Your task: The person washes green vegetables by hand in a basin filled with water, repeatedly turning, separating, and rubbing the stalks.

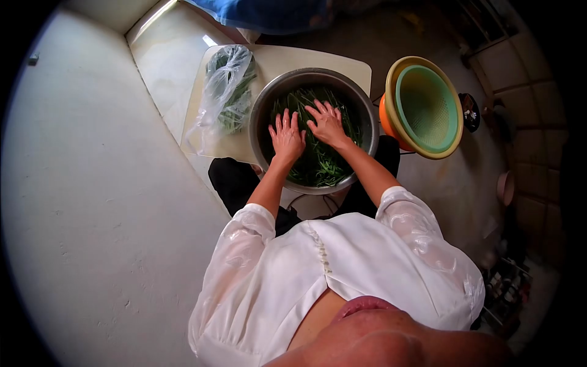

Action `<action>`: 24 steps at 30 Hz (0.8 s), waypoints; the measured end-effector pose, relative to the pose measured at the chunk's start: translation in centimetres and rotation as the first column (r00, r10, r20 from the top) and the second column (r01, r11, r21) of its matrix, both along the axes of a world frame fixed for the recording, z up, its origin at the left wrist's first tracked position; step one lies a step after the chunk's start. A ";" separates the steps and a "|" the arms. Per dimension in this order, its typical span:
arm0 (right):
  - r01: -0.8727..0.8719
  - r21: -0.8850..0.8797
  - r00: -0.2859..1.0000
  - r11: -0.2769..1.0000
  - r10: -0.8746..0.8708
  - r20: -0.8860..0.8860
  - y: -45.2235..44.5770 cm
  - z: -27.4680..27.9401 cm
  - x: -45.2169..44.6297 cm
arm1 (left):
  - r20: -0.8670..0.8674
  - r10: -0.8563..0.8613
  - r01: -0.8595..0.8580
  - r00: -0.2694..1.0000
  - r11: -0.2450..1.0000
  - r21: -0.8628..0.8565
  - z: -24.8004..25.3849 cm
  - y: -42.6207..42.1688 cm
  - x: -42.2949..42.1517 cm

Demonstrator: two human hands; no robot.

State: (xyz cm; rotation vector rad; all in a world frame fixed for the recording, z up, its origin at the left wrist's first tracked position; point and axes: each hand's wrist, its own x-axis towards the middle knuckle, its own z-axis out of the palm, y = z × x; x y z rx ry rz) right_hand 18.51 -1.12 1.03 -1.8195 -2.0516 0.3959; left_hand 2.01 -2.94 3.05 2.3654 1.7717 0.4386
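Note:
A large metal basin (264,101) holds long green leafy vegetables (324,162), at the near edge of a pale table. My left hand (287,136) lies over the greens in the left half of the basin, its fingers spread and pointing away from me. To its right, my right hand (327,124) rests on the greens with its fingers apart, angled toward the upper left. Neither hand is closed around anything. The fingertips of both touch or hover close above the leaves.
Left of the basin, a clear plastic bag (226,92) of greens lies on the table (330,60). Nested colanders, a green one (428,110) inside a yellow one (452,148), stand to the right over something orange. A pale wall (92,183) runs along the left.

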 end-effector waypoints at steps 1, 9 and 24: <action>0.013 -0.119 0.998 0.993 -0.006 0.061 0.2 -0.5 -0.1 | -0.039 0.021 -0.026 0.999 0.991 -0.133 -0.5 0.3 -0.1; 0.010 -0.183 0.999 0.983 0.000 0.054 -1.0 -0.2 -1.1 | 0.018 0.053 -0.048 0.998 0.978 -0.201 -3.2 0.3 0.3; 0.170 -0.318 0.985 0.933 -0.154 0.077 -0.5 0.3 1.8 | 0.008 -0.032 0.033 0.999 0.978 -0.207 -0.6 -1.0 0.8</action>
